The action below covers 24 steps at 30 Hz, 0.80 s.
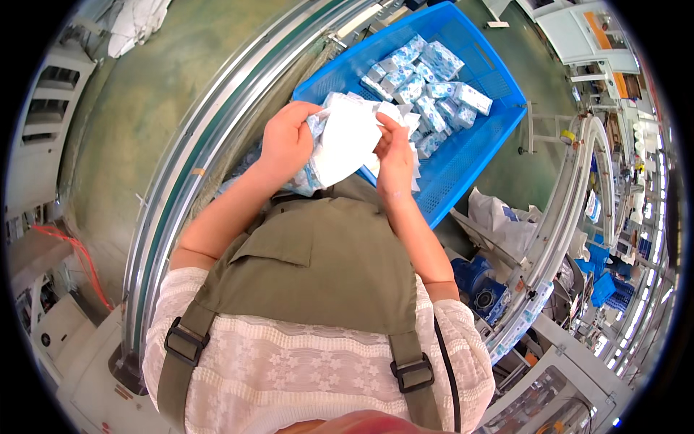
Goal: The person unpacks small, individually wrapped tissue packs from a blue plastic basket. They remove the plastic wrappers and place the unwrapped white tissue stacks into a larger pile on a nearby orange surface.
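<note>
A stack of white tissue [345, 141] is held up in front of my apron, over the near edge of a blue plastic crate [450, 195]. My left hand [286, 141] grips its left side, thumb across the edge. Crumpled blue-and-white plastic film [307, 179] hangs under that hand. On the right side, my right hand [395, 157] has its bent fingers closed around the tissue's edge, with more loose white sheets behind them. Several small blue-and-white tissue packs [429, 114] lie heaped inside the crate, just beyond my hands.
A curved metal conveyor rail [206, 119] runs along my left side. Another curved rail [553, 235] passes on the right, near a blue motor [478, 286] and white plastic bags [499, 217]. Machine cabinets [54, 119] stand at the far left.
</note>
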{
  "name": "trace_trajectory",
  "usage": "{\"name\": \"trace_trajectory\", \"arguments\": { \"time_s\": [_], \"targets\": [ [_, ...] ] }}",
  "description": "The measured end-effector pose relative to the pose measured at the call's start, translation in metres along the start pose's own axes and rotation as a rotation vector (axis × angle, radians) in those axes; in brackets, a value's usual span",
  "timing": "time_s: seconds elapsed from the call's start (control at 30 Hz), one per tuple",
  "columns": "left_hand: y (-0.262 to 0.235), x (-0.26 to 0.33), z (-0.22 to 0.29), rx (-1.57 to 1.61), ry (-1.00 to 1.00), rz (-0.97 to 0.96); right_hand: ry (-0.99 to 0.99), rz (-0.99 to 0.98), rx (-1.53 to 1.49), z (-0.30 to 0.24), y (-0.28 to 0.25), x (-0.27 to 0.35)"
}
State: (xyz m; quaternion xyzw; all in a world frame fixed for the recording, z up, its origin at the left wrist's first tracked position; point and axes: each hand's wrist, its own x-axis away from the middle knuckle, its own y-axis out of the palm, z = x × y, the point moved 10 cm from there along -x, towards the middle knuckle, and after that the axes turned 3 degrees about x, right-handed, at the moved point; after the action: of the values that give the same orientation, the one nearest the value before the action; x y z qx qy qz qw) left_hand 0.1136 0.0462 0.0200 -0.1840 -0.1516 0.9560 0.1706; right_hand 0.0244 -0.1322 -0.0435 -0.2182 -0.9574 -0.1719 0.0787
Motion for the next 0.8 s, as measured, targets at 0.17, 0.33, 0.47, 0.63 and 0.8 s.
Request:
{"name": "trace_trajectory", "arguments": {
  "time_s": [0.17, 0.33, 0.47, 0.63, 0.8],
  "targets": [
    [0.009, 0.009, 0.017, 0.180, -0.025, -0.043, -0.173, 0.010, 0.606, -0.030, 0.036, 0.016],
    [0.017, 0.025, -0.059, 1.119, -0.738, 0.041, -0.055, -0.022, 0.435, -0.012, 0.039, 0.010],
    [-0.058, 0.052, -0.146, 1.145, -0.861, 0.578, -0.250, 0.232, 0.635, -0.019, -0.002, 0.005],
    [-0.165, 0.090, -0.122, -0.051, -0.175, 0.528, 0.100, 0.362, -0.338, -0.019, -0.069, -0.016],
    [-0.053, 0.209, -0.209, -0.626, -0.222, -0.404, 0.212, 0.281, -0.556, -0.010, -0.044, -0.024]
  ]
}}
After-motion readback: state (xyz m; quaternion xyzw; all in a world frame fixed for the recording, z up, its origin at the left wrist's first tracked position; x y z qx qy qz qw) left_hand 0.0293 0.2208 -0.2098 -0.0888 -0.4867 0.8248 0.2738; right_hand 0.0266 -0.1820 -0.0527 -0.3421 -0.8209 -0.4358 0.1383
